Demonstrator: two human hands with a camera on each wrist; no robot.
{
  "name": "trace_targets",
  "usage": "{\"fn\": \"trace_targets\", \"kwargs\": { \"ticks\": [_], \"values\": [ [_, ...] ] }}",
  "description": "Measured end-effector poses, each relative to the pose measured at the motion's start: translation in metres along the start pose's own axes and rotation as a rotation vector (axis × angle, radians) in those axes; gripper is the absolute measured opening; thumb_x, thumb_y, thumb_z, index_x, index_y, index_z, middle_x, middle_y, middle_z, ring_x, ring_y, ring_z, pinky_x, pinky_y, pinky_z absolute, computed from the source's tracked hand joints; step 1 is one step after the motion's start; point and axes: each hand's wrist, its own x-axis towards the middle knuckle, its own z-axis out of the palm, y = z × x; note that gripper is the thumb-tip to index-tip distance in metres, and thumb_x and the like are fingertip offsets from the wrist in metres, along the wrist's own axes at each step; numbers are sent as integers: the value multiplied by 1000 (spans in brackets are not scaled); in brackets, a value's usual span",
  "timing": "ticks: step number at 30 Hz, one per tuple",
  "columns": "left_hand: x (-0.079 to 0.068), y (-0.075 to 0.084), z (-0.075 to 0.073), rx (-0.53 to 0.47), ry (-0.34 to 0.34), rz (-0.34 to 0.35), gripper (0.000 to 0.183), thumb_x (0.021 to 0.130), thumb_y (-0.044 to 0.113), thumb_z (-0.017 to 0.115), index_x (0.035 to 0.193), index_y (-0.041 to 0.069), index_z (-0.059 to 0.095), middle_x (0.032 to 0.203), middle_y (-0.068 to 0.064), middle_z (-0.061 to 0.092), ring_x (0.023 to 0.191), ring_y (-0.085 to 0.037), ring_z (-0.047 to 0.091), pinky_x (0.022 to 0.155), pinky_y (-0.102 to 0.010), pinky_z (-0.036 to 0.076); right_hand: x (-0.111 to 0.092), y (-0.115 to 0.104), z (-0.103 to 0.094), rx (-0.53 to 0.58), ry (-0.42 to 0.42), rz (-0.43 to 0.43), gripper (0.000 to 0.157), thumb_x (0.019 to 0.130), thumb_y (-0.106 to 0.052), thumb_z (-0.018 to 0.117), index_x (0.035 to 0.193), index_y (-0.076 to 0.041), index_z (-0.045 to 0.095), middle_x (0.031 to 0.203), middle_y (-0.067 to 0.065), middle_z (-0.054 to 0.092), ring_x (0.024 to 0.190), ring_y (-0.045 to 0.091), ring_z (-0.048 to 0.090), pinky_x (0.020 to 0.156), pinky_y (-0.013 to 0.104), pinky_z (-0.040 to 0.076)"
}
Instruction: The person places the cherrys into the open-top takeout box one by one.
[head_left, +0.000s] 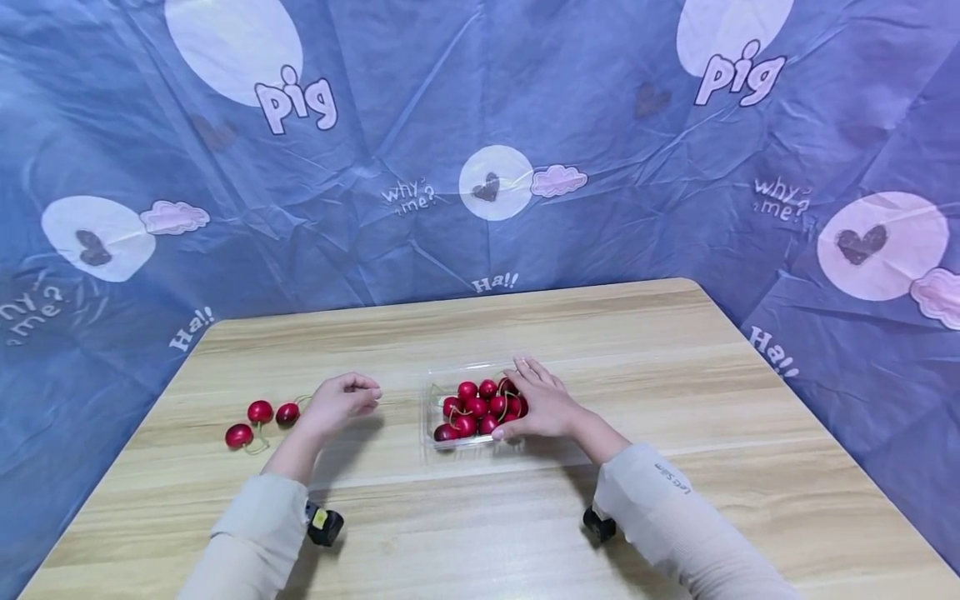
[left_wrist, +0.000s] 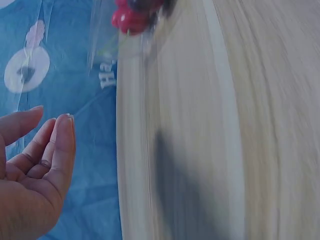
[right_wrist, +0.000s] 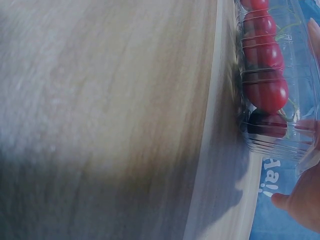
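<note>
A clear plastic box (head_left: 437, 433) with several red cherries (head_left: 476, 407) in it rests on the wooden table. My right hand (head_left: 546, 404) holds the box by its right end, thumb at the near rim and fingers at the far corner. The right wrist view shows cherries (right_wrist: 266, 92) through the side wall of the box, with part of the hand at the right edge. To the left of the box my left hand (head_left: 341, 407) hovers over the table with its fingers loosely bent. Nothing lies between its thumb and fingertips in the left wrist view.
Loose cherries with green stems, among them one cherry (head_left: 260, 412) and another cherry (head_left: 239, 435), lie left of my left hand. A third cherry (head_left: 288, 415) is close by my left wrist. Behind the wooden table (head_left: 480, 517) hangs a blue printed cloth (head_left: 390, 250).
</note>
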Motion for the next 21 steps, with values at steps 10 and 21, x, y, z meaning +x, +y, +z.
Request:
{"fn": "trace_targets", "kwargs": {
  "ticks": [10, 21],
  "values": [
    [-21, -14, -34, 18, 59, -40, 27, 86, 9, 50, 103, -12, 47, 97, -17, 54, 92, -26, 55, 80, -31, 45, 2, 0, 0, 3, 0, 1, 104, 59, -69, 57, 135, -6, 26, 143, 14, 8, 129, 30, 2, 98, 53, 9],
    [-39, -37, -58, 40, 122, -82, 32, 86, 11, 52, 103, -15, 46, 95, -15, 54, 82, -16, 58, 74, -27, 47, 2, 0, 0, -5, -5, 5, 104, 60, -69, 57, 136, -6, 25, 143, 14, 7, 129, 30, 1, 98, 53, 9]
  ]
}}
